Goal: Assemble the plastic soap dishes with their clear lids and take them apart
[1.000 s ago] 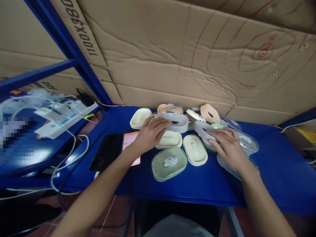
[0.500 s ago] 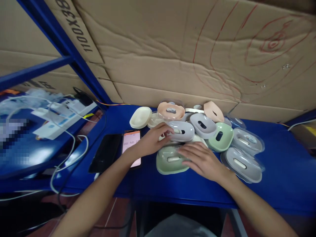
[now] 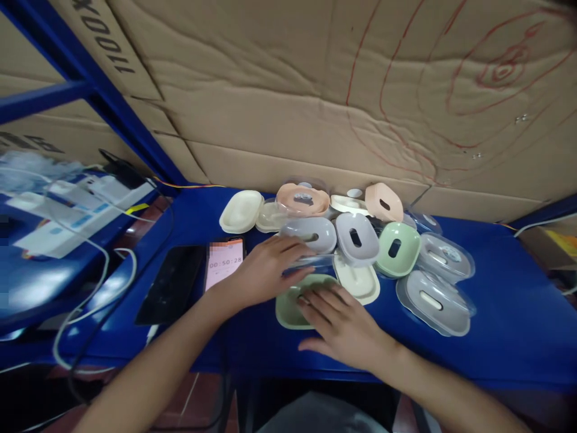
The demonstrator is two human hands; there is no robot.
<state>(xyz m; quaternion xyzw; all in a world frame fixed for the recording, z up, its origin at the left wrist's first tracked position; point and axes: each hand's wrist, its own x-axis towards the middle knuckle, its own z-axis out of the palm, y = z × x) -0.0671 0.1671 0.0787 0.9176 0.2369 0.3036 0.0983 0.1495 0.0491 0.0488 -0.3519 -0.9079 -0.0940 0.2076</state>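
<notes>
My left hand (image 3: 265, 270) is closed, fingers and thumb apparently at the edge of a clear plastic lid (image 3: 321, 262) between a grey soap dish (image 3: 322, 231) and a green one. The fingers partly cover that grey dish. My right hand (image 3: 345, 328) lies over the green soap dish (image 3: 288, 313), fingers outstretched onto its inside and thumb apart. Part of the green dish is hidden under the fingers. Right of it are a cream soap dish piece (image 3: 363, 282), a grey dish with a dark slot (image 3: 367, 240) and a light green dish (image 3: 410, 246).
Two lidded grey soap dishes (image 3: 444, 316) lie at the right. Peach (image 3: 295, 207) and cream (image 3: 241, 213) pieces stand along the cardboard wall (image 3: 270, 90). A phone with a timer (image 3: 225, 258) and a black flat device (image 3: 171, 288) lie left. Cables and a power strip (image 3: 76, 222) are farther left.
My right hand has moved left and nearer, onto the green dish's inside. The grey slotted dish has turned and shifted nearer, showing more of the cream piece. The view has shifted slightly.
</notes>
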